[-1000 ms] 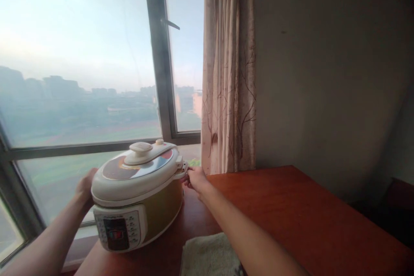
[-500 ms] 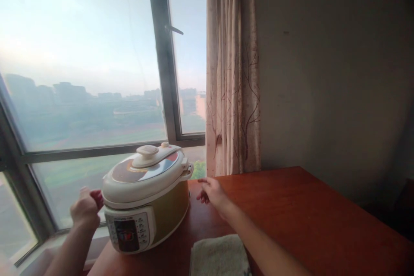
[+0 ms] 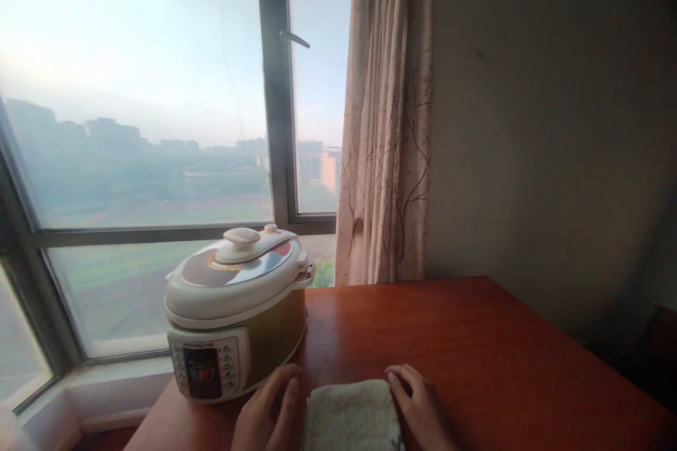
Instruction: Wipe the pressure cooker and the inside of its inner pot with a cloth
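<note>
A cream and olive electric pressure cooker (image 3: 235, 310) stands on the left end of a reddish wooden table (image 3: 476, 338), lid on, control panel facing me. A pale folded towel (image 3: 352, 416) lies on the table's near edge. My left hand (image 3: 267, 412) rests flat on the table against the towel's left side, just in front of the cooker, fingers stretched out. My right hand (image 3: 420, 409) lies at the towel's right edge, fingers extended and touching it. Neither hand holds anything.
A large window (image 3: 148, 120) with a dark frame runs behind the cooker, with a low sill below. A patterned beige curtain (image 3: 388, 120) hangs at the window's right. A plain wall (image 3: 550, 127) backs the table.
Both hands have let go of the cooker's sides and pulled back toward me, coming down on either side of the towel. The cooker stays on the table.
</note>
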`<state>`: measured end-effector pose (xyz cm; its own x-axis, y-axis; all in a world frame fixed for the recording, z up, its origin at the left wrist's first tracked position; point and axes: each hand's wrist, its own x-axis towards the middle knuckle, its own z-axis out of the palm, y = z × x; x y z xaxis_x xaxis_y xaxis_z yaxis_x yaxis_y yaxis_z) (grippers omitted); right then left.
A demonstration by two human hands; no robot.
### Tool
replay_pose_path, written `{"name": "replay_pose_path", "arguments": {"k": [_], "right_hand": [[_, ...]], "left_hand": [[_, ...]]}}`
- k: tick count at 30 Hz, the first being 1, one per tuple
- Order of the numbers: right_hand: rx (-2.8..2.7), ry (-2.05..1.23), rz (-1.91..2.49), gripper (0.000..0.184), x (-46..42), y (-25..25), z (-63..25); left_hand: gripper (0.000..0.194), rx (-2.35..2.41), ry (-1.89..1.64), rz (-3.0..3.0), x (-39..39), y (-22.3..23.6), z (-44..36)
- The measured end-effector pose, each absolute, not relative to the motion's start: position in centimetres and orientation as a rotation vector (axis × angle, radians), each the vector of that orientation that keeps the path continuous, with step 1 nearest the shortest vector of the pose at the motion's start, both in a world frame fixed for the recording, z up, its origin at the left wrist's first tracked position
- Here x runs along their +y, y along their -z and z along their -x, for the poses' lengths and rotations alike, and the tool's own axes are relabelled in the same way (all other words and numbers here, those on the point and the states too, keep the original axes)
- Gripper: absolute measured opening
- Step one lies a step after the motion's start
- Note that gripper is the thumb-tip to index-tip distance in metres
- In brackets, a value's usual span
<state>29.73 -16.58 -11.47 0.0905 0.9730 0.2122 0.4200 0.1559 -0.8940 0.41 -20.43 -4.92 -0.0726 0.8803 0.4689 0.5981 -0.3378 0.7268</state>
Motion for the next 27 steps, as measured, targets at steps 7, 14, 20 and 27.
{"name": "replay_pose_path", "arguments": {"k": [7, 14, 20, 27], "right_hand": [[-1.653, -0.700, 1.439, 0.042, -17.3, 10.6, -29.3], [-1.698, -0.645, 1.496, 0.039, -17.3, 10.2, -29.0], [-1.695, -0.548, 1.579, 0.030, -17.0, 10.7, -28.3], [-1.703, -0.468, 1.608, 0.027, -17.0, 11.6, -28.1]], "left_hand": [[0.028, 1.624, -0.743, -2.084, -16.6, 5.8, -3.8], [0.036, 1.561, -0.772, -2.011, -15.4, 8.5, -2.6], [0.041, 1.543, -0.780, -1.993, -15.6, 8.5, -2.5], [0.031, 1.526, -0.787, -1.995, -15.1, 9.2, -2.2]]}}
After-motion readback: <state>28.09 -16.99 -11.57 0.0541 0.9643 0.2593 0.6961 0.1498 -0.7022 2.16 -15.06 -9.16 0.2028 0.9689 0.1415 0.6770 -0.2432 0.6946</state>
